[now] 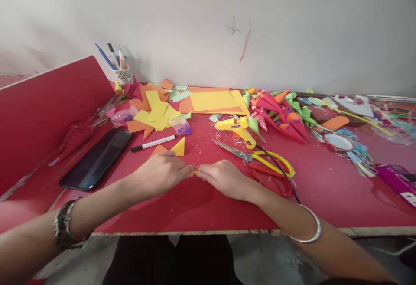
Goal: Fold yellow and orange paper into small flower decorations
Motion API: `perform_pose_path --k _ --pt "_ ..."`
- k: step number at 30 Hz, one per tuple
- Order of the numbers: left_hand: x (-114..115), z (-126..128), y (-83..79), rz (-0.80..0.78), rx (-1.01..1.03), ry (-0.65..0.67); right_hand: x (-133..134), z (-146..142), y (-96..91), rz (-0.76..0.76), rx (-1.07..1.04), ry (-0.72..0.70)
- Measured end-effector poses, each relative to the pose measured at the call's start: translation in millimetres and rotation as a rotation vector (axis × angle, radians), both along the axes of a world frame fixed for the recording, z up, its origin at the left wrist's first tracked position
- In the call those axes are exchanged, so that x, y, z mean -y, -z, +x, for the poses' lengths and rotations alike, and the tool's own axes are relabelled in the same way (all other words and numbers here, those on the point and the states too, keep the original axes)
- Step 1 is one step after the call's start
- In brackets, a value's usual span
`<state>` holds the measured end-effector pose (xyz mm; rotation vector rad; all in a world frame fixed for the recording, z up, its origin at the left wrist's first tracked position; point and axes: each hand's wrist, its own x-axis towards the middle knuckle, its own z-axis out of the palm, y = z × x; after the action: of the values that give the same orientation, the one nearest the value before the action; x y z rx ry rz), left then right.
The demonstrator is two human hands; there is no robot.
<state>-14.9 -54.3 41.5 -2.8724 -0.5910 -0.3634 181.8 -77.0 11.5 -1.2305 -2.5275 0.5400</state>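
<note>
My left hand (165, 173) and my right hand (224, 177) meet near the front of the red table, each closed in a pinch. Between their fingertips shows a small yellow piece (196, 172), probably paper or foam; most of it is hidden by the fingers. Just behind my left hand lie a folded yellow piece (178, 147) and an orange piece (158, 150). A white marker with a black cap (153, 143) rests beyond them. To the right of my right hand are scissors with yellow and orange handles (256, 157), and behind these a yellow glue gun (237, 129).
A black phone (97, 159) lies at left beside a raised red panel (52, 120). Yellow sheets (160, 113) and a pen cup (124, 76) are at the back. Colourful cone shapes (279, 111) pile up at right, near a small round mirror-like disc (338, 142). The glue gun's black cord (281, 170) runs forward.
</note>
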Motion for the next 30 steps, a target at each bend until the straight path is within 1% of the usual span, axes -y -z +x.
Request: perform_pose_path --k 3,5,6,7,8,9,10,12,13,14,15,17,18,19,20,21,24,27,29,30 --pt "6 0 -2.0 0.255 -0.079 0.14 -1 4 -7.1 -0.405 -0.249 -0.061" --pt "9 -1 -2.6 0.342 -0.077 0.199 -3 7 -10.1 -0.69 -0.324 -0.126" --pt "9 -1 -2.2 0.345 -0.075 0.214 -3 8 -10.7 -0.786 -0.329 -0.16" --pt "9 -1 -1.4 0.314 -0.073 0.211 -4 8 -10.6 -0.823 -0.319 -0.186" --pt "8 -1 -0.3 0.245 -0.074 0.194 -5 8 -10.0 -0.786 -0.296 -0.194" --pt "5 -1 0.9 0.143 -0.071 0.155 -5 7 -8.8 -0.675 -0.255 -0.178" --pt "2 -1 1.9 0.006 -0.069 0.099 -5 6 -7.3 -0.503 -0.193 -0.149" --pt "-5 -1 2.9 -0.325 -0.06 -0.034 -5 3 -4.0 -0.078 -0.016 -0.112" --pt "-8 -1 2.8 -0.496 -0.049 -0.102 -4 2 -2.5 0.126 0.078 -0.115" --pt "-11 -2 2.2 -0.666 -0.035 -0.168 -3 1 -1.4 0.306 0.159 -0.133" --pt "-13 -2 1.4 -0.828 -0.026 -0.22 -2 0 -0.7 0.454 0.216 -0.16" --pt "-15 -2 -0.2 -1.091 -0.018 -0.279 0 -1 -0.2 0.658 0.272 -0.196" --pt "-15 -2 -0.8 -1.169 -0.015 -0.295 1 -1 -0.1 0.717 0.286 -0.198" --pt "-14 -1 -1.3 -1.195 -0.01 -0.304 2 -1 0.0 0.749 0.295 -0.19" --pt "-12 -1 -1.5 -1.167 -0.006 -0.31 3 -1 0.1 0.756 0.3 -0.178" --pt "-9 0 -1.7 -1.093 -0.002 -0.309 3 -1 0.3 0.745 0.299 -0.161" --pt "-1 0 -0.7 -0.765 -0.033 -0.25 3 -1 0.9 0.642 0.275 -0.134" --pt "3 -2 1.7 -0.434 -0.122 -0.178 3 -1 0.0 0.454 0.261 -0.127" --pt "4 -3 2.5 -0.209 -0.166 -0.1 4 -2 -2.0 0.269 0.216 -0.093" --pt "3 -3 2.5 -0.1 -0.171 -0.049 4 -1 -3.3 0.159 0.157 -0.08"
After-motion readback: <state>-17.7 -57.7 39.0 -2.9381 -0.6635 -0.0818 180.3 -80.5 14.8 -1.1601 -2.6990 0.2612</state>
